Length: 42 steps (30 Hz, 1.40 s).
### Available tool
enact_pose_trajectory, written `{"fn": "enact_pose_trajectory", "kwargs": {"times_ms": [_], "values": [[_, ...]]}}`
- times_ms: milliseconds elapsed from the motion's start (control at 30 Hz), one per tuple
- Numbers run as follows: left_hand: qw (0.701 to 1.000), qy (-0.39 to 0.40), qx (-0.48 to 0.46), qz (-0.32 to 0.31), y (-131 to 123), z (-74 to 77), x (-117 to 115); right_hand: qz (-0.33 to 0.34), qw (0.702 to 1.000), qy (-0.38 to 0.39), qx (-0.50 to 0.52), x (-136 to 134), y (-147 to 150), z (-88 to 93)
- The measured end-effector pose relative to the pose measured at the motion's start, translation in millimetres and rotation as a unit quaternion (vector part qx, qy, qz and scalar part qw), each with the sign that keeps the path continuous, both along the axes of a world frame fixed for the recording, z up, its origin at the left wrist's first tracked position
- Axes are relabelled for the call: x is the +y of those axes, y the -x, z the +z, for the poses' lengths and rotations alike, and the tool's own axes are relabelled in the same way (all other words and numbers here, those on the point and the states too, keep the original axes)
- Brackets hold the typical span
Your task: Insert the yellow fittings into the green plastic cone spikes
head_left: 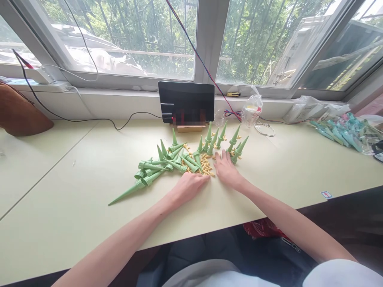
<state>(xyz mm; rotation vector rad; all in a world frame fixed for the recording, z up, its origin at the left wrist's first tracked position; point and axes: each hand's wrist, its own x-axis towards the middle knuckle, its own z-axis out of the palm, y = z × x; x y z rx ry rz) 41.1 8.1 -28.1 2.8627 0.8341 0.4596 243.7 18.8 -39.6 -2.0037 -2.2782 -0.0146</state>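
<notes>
Several green plastic spikes with ribbed collars [182, 161] lie in a loose heap on the table, next to a small pile of yellow plastic valve-like pieces [206, 164]. My left hand [193, 185] rests at the near edge of that pile with its fingers closed. Whatever it may hold is hidden. To the right of the pile, my right hand [226, 169] lies low on the table, its fingers stretched forward and apart. Its fingertips are close to a group of upright green spikes [237, 150], some with yellow pieces sticking out of their sides.
A dark-screened tablet [188, 101] leans on a cardboard stand [191, 128] beneath the window. Behind to the right are a plastic-wrapped cup [251, 113] and bagged teal items [347, 129]. A brown bag [22, 109] stands at the left; a black cable [89, 120] crosses the back.
</notes>
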Motion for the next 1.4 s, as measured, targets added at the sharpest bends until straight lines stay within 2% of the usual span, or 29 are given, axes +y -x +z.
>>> {"fn": "enact_pose_trajectory", "kwargs": {"times_ms": [100,200,433,600,733,833,1133,1300,1400], "values": [[1.0,-0.006,0.005,0.001,0,0.1,0,-0.039,0.999,0.013,0.018,-5,4,9.8],[1.0,-0.005,0.014,0.004,-1,1.2,0,-0.038,0.998,0.015,0.042,-11,8,18.2],[1.0,-0.006,0.017,0.009,-1,0.8,0,-0.065,0.998,0.008,0.02,-14,8,17.3],[1.0,-0.009,0.028,0.009,-1,0.4,0,-0.083,0.996,0.032,0.01,-11,10,26.8],[1.0,-0.006,0.019,0.01,-1,-0.5,0,-0.094,0.994,0.043,0.042,-10,11,35.6],[1.0,-0.006,0.011,0.008,-1,-2.3,1,-0.091,0.992,0.035,0.086,-9,8,35.6],[1.0,-0.016,0.006,0.014,-1,-4.8,2,0.025,0.973,-0.037,0.225,-7,-2,22.9],[0.999,-0.046,-0.014,0.009,-1,-5.5,3,0.054,0.961,-0.107,0.25,-13,-1,24.7],[0.997,-0.065,-0.041,-0.002,-1,-6.6,3,0.102,0.951,-0.146,0.253,-14,5,26.7]]}}
